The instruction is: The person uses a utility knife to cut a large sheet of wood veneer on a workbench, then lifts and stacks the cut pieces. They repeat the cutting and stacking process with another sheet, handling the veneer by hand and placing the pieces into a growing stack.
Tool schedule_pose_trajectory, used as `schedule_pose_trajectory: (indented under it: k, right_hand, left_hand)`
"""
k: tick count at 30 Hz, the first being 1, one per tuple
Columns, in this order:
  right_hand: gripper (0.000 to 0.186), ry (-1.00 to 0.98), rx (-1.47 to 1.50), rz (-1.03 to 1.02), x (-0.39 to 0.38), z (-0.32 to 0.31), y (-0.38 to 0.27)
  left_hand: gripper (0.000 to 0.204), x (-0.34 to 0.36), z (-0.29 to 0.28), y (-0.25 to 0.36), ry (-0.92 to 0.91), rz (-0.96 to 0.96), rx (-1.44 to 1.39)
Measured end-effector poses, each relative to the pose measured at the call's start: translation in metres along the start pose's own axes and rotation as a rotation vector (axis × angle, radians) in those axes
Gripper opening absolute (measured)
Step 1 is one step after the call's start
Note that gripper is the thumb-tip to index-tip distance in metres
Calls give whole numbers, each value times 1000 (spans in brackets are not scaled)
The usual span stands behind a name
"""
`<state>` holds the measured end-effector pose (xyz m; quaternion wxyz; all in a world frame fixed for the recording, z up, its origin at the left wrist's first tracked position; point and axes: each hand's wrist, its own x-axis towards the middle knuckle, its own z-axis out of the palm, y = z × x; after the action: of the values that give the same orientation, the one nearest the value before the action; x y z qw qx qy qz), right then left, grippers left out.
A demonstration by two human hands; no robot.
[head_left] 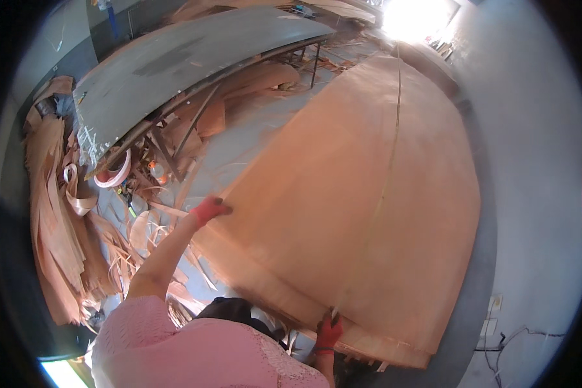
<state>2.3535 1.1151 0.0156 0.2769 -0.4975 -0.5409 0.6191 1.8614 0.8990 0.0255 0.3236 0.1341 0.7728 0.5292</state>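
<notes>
A large stack of reddish-brown wood veneer sheets (343,213) lies before me, bowed by the lens. My left hand (211,209), in a red glove with dark fingertips, is closed at the left edge of the top sheet; its fingers are a little blurred. Down at the near edge, my right hand (328,330), gloved the same way, has its fingers closed around the near end of a thin yellowish strip, which looks like a tape measure (395,129). That strip runs lengthwise over the sheets toward the far end, and its middle stretch is faint.
A grey-topped table (194,55) on metal legs stands at the far left. Veneer offcuts (58,226) pile up on the left, with scraps over the floor. A pink-white tape roll (114,173) hangs by the table corner. Along the right runs a pale wall (530,161) with cables.
</notes>
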Motion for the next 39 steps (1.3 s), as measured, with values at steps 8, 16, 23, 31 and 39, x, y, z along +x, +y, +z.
schedule_pose_trajectory:
  k: [8, 16, 23, 31, 39]
  right_hand:
    - [66, -117, -145, -57, 18, 32, -52]
    - [62, -129, 56, 36, 11, 54, -70]
    - [61, -146, 51, 55, 26, 56, -56]
    - [42, -226, 46, 32, 51, 71, -2]
    - [17, -54, 87, 62, 19, 3, -22]
  left_hand:
    - [41, -9, 13, 11, -77, 87, -63]
    - [36, -59, 76, 88, -112, 618, 84]
    - [37, -57, 83, 99, -147, 403, -33]
    - [33, 21, 1, -61, 109, 19, -118]
    - [36, 47, -17, -103, -248, -268, -442]
